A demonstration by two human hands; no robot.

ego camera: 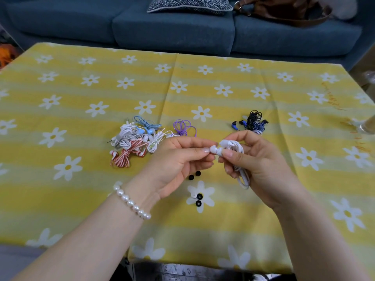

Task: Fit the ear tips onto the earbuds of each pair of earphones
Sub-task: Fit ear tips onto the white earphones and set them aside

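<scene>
Pressing a white tip (213,148) toward the white bud (219,151), that's where I've got us right now, both held up above the cloth (263,230) in front of me. My left hand (178,159) pinches the tip between thumb and forefinger, the other fingers curled loosely under. My right hand (255,159) grips the bud at its fingertips, with the coiled white cable (240,175) bunched in the palm and a loop hanging out below. Tip and bud look to be touching, but I can't tell from here whether the tip is seated over the nozzle or only butted against it. I'd call this the fitting step on the white pair, mid-push. Next move, as I judge it: keep the bud steady, line the tip's hole up square and push with a little twist until it sits flush, then find the pair's other bud in that coil. On the cloth just below my hands lie four black tips (197,173), two nearer and two further off, one beside a small white piece I can't make out. Beyond my left hand sits the pile (134,138) of white, red, blue and purple pairs, and beyond my right the dark pairs (253,122), well apart from the pile.
</scene>
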